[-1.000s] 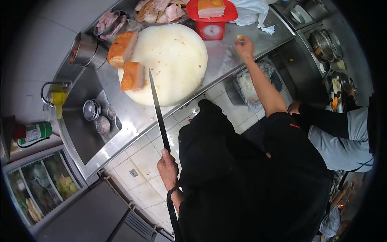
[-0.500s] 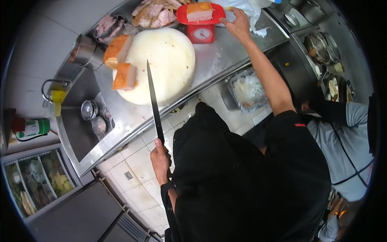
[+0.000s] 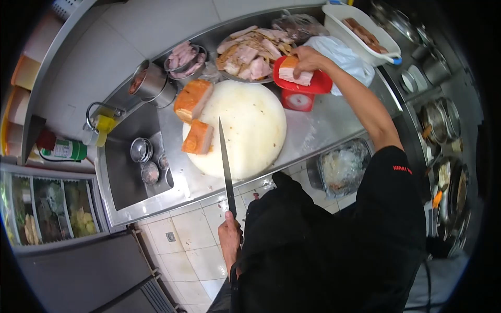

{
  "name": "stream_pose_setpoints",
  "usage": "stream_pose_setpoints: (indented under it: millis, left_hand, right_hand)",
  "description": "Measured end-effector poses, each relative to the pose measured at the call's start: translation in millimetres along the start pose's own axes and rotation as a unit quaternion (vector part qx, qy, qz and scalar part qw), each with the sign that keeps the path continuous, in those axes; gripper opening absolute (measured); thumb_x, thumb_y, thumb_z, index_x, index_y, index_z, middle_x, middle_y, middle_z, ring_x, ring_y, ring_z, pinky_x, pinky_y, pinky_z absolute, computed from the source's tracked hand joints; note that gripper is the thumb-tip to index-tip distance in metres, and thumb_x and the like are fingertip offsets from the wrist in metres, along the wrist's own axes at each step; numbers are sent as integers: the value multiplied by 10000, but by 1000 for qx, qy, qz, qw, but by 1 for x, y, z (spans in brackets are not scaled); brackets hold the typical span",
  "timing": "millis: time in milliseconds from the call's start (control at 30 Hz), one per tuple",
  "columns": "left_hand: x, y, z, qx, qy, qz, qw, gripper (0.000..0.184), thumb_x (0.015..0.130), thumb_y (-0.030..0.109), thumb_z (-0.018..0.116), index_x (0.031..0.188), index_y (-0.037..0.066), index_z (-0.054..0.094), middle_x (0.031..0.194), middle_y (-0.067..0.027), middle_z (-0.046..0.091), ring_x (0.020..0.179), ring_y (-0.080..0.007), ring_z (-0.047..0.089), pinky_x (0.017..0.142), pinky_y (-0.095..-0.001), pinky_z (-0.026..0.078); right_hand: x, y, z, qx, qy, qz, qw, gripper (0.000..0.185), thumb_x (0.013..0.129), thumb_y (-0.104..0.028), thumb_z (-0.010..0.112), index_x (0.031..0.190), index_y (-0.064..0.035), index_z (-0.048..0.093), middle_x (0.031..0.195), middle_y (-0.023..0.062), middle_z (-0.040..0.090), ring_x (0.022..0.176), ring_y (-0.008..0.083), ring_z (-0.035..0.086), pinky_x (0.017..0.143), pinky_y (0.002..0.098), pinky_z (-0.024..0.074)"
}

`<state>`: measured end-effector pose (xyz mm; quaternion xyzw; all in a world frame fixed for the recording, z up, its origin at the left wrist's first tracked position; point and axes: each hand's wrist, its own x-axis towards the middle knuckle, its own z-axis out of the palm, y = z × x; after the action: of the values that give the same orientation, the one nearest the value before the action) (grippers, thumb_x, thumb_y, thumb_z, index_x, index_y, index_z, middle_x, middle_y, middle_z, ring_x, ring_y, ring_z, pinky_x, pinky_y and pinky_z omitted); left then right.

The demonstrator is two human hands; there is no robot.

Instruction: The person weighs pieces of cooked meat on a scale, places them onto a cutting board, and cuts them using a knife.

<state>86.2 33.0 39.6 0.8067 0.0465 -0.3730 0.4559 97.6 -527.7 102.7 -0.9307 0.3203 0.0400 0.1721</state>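
Tile flr [image 3: 194, 229]; stnls ctr [image 3: 326, 121] w/ board [image 3: 257, 133], scale [image 3: 298, 101].

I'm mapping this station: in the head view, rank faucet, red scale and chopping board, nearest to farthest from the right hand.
1. Red scale, beneath the right hand
2. Chopping board, left of the scale
3. Faucet, far left, at the sink

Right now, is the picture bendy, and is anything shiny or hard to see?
Head view: yes, the corners go black and the shelf at the left curves, probably from a wide lens; head view: white glare shines on the metal counter; head view: the knife looks fairly clear, but the marks on the scale dial are too faint to read.
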Motion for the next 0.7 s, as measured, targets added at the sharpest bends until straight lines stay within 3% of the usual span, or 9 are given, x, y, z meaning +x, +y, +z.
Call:
stream_pose_setpoints:
  millis: [100,200,267,367,467,500,600,633,700]
  left_hand:
    - [3,4,5,-41,12,-23,999,689,1000,619,424,596,61,461,494,9,383,417,-97,382,392,-295,293]
    - [4,19,8,-42,31,-34,998,682,1010,600,420,594,61,460,489,13,378,424,-93,383,398,-291,290]
    - [13,18,7,-12,44,-12,999,709,1015,608,390,580,52,453,483,2,390,423,-100,389,405,-303,291]
    - [20,24,7,9,50,-28,998,762,1015,623,361,580,9,479,481,-26,400,443,-135,404,436,-340,317]
    - [25,16,7,43,66,-17,997,765,1020,608,365,600,-18,496,488,-52,416,484,-161,418,482,-363,339]
    - [22,23,7,59,57,-36,996,770,1024,598,363,637,-48,521,530,-93,477,554,-195,459,560,-394,386]
    - [22,19,13,60,57,-49,995,776,1027,594,360,703,-78,572,597,-161,527,617,-230,490,634,-407,425]
    - [23,21,14,77,49,-56,994,769,1029,588,355,732,-83,584,622,-194,540,640,-277,515,663,-423,434]
    - [21,30,15,112,33,-71,991,758,1034,575,347,790,-93,609,672,-261,567,685,-370,563,721,-455,452]
  right_hand:
    - [-8,-15,-5,190,7,-99,977,777,528,-175,877,1245,-36,610,1077,179,686,1010,298,656,915,350,510]
    - [-22,-54,31,295,119,-240,917,761,562,-132,861,1258,-23,573,1133,155,663,1064,279,638,956,348,494]
    - [-56,-105,48,260,136,-218,931,750,610,-85,832,1294,-29,530,1234,152,621,1170,285,597,1029,346,461]
    - [-51,-119,148,331,167,-343,863,691,653,-5,768,1297,-33,518,1313,178,584,1276,349,533,1088,381,420]
    - [-65,-113,203,274,171,-415,851,644,681,67,659,1297,-35,504,1375,170,543,1343,390,465,1126,431,376]
    - [-78,-114,193,235,145,-409,870,646,643,54,587,1276,-43,498,1398,185,519,1319,428,465,1125,474,367]
    - [-93,-119,172,381,144,-320,856,616,662,1,569,1273,-10,494,1399,200,507,1330,419,449,1134,459,346]
    - [-91,-120,170,370,164,-295,866,548,742,-96,610,1265,17,489,1371,220,510,1294,408,472,1098,436,371]
    - [-89,-136,190,481,117,-119,861,513,794,-143,632,1256,24,487,1335,220,522,1241,395,500,1064,421,393]
